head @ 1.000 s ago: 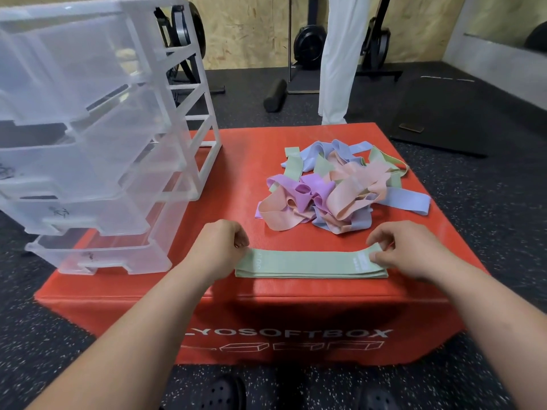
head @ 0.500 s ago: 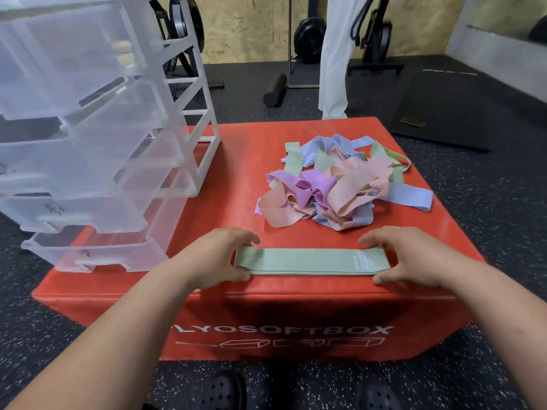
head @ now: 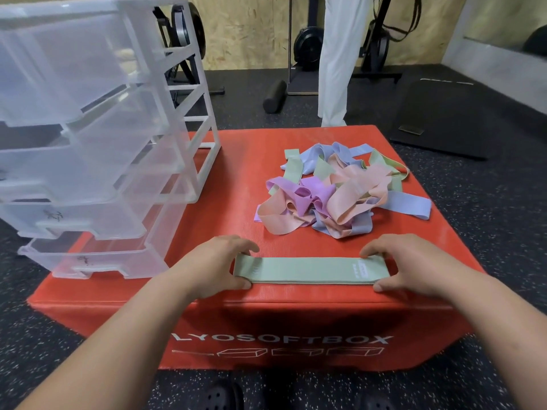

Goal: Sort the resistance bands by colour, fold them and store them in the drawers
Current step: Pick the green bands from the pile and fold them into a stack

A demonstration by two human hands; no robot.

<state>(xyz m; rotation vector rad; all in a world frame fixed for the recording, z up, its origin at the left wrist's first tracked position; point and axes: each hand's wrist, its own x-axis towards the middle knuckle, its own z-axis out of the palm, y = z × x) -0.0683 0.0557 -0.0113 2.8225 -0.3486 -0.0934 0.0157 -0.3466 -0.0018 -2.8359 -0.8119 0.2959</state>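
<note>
A green resistance band (head: 307,270) lies flat along the near edge of the red soft box (head: 231,179). My left hand (head: 216,264) holds its left end between thumb and fingers. My right hand (head: 405,264) holds its right end the same way. Behind the band sits a tangled pile of bands (head: 334,196) in purple, peach, blue and green. A clear plastic drawer unit (head: 97,161) stands on the box's left side with its drawers pulled out in steps.
The box stands on a dark speckled gym floor (head: 488,208). A person in white trousers (head: 337,63) stands behind it. Weight plates and a foam roller (head: 275,96) lie at the back. My black shoes (head: 219,396) show below the box.
Both hands have opened from curled fists to thumb-and-finger holds on the band's ends. The band has been flattened and squared up. The camera has tilted slightly.
</note>
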